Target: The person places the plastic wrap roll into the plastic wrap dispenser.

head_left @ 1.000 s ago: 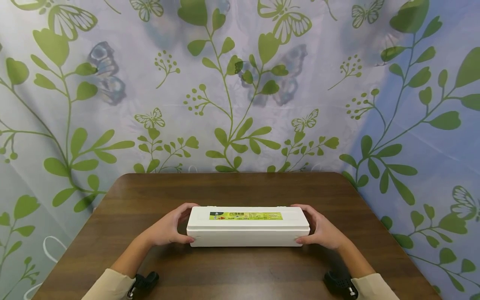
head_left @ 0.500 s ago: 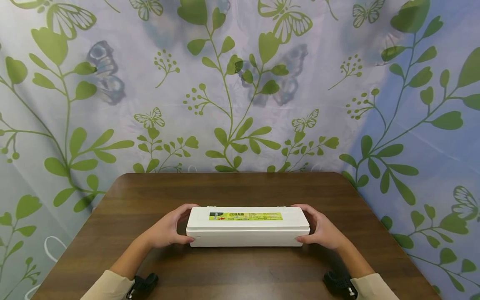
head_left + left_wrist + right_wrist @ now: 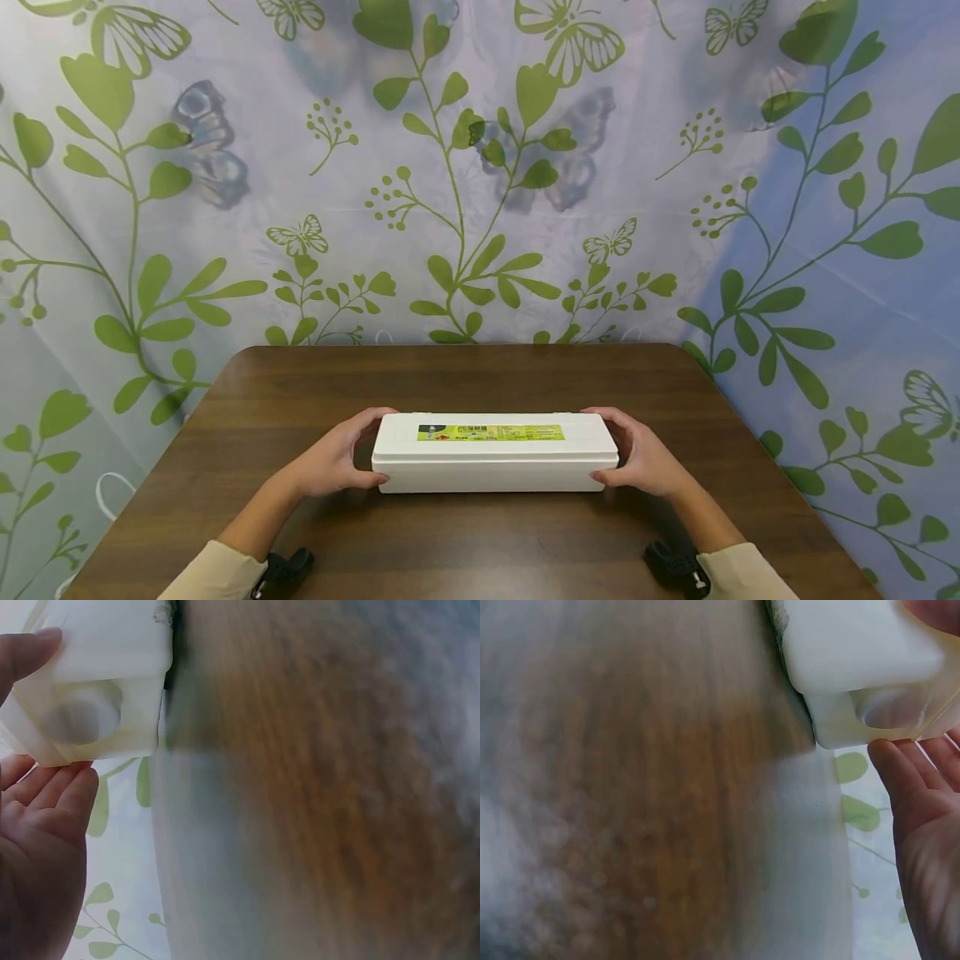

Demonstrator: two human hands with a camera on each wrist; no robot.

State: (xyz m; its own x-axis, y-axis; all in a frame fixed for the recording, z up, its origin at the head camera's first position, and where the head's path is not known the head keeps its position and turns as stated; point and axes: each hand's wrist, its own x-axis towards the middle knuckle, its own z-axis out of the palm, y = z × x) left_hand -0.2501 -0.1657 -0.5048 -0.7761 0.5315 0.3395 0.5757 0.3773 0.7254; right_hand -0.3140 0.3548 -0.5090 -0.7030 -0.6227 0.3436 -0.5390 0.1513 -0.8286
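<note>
A long white cling film box lies across the middle of the table, with a yellow-green label on its lid. The lid looks closed. My left hand grips the left end, thumb on the near face and fingers round the far side. On the opposite end, my right hand holds it the same way. In the left wrist view, a round grey-white roll end shows through an opening in the box's end. The right wrist view has a similar roll end, partly covered.
The brown wooden table reaches back to a curtain printed with green leaves and butterflies. Black wrist straps sit below both hands. A thin white cord hangs by the table's left edge.
</note>
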